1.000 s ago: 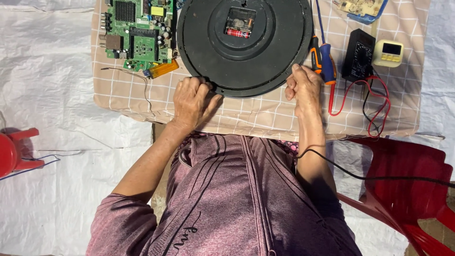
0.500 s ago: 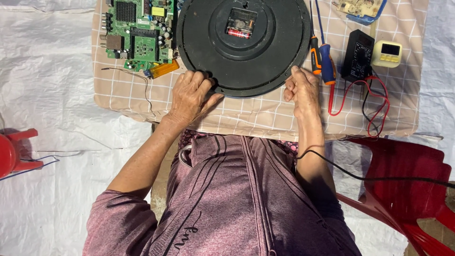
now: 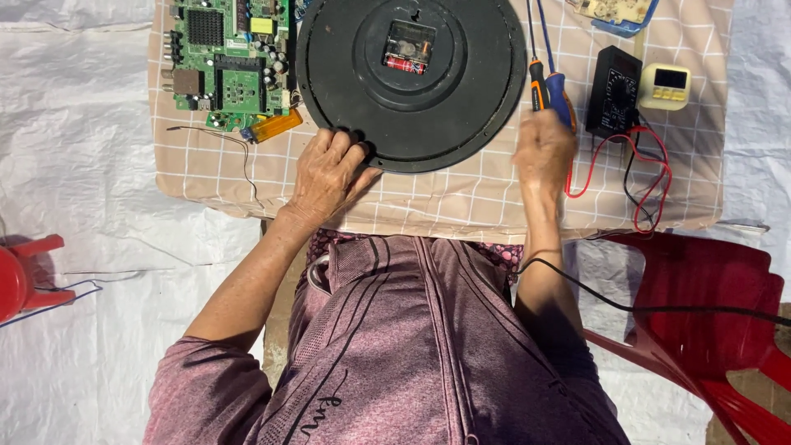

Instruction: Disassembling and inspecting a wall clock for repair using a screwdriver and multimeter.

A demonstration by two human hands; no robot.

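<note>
A large round black wall clock point(image 3: 461, 99) lies face down on the checked cloth point(image 3: 445, 202), its movement and red battery point(image 3: 408, 49) showing in the middle. My left hand point(image 3: 329, 173) grips the clock's near rim, fingers on top and thumb at the edge. My right hand point(image 3: 544, 148), blurred, is off the clock and lies over the lower ends of two screwdrivers, one with an orange handle point(image 3: 537, 91) and one with a blue handle point(image 3: 557, 89). Whether its fingers close on a handle is hidden.
A green circuit board point(image 3: 231, 62) lies left of the clock, with an orange part point(image 3: 276, 125) beside it. A black multimeter point(image 3: 614, 78) with red and black leads point(image 3: 651, 181) and a small pale device point(image 3: 666, 86) sit at the right. A red chair point(image 3: 700, 280) stands lower right.
My right hand has left the clock's right rim and moved right onto the screwdriver handles. The left hand stays on the rim.
</note>
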